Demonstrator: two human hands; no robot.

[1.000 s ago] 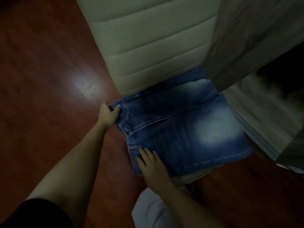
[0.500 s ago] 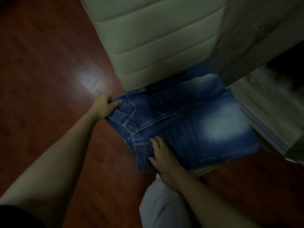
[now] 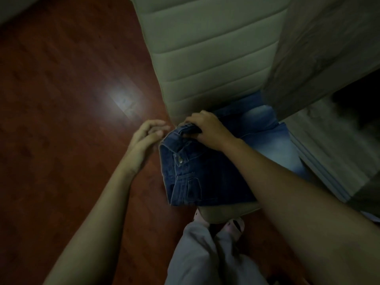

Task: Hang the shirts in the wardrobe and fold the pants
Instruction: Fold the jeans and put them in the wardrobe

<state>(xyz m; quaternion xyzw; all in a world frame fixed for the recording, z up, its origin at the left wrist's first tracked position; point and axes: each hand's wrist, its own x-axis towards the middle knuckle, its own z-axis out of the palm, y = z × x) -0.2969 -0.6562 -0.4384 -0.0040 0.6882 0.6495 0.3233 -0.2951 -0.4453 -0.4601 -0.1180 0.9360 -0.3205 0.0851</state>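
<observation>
Grips the jeans (image 3: pixel 205 177) at the far waistband corner with the right hand (image 3: pixel 207 130); hovers the left hand (image 3: pixel 145 137) loose-fingered, empty, just left of that corner.

Pretty dim overall, with a murky greenish cast and low contrast. The only real bright bit is a white glare patch on the wooden floor (image 3: pixel 61 151) around 10 o'clock, looks like an overhead light bouncing off it. The left grip (image 3: pixel 147 134) is smeared with motion blur, the jeans (image 3: pixel 205 177) are fairly sharp. Inside the wardrobe (image 3: pixel 329 58), between 2 and 3 o'clock, it's near black. Straight lines bow at the edges (wide-angle) and the corners fall off dark
</observation>
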